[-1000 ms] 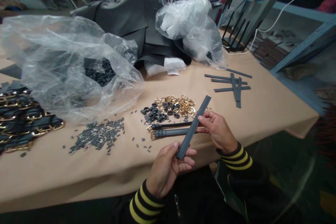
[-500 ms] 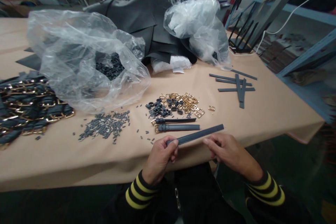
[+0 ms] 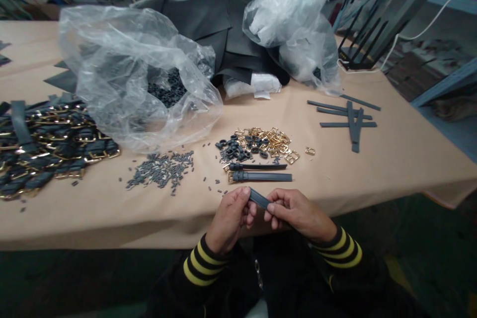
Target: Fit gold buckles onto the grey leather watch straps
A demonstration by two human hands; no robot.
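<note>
Between my two hands is a dark grey leather strap (image 3: 260, 198), held above the table's front edge. My left hand (image 3: 231, 216) pinches its left end between thumb and fingers. My right hand (image 3: 294, 212) is closed around the strap a little to the right, hiding the rest of it. Just beyond lie two straps fitted with gold buckles, the nearer buckled strap (image 3: 264, 177) and a thinner buckled strap (image 3: 261, 166). Behind them sits a pile of gold buckles (image 3: 274, 141), with dark strap loops (image 3: 236, 149) at its left.
Small dark pieces (image 3: 160, 171) lie scattered left of centre, beside a heap of buckled straps (image 3: 55, 144). Loose straps (image 3: 354, 126) cross each other at right. Clear plastic bags (image 3: 122, 59) and dark leather sheets (image 3: 204, 15) stand behind, with a black router (image 3: 354, 59) at far right.
My right hand has moved left and taken hold of the strap, which now slopes down to the right. The view has shifted slightly, moving the table contents rightward.
</note>
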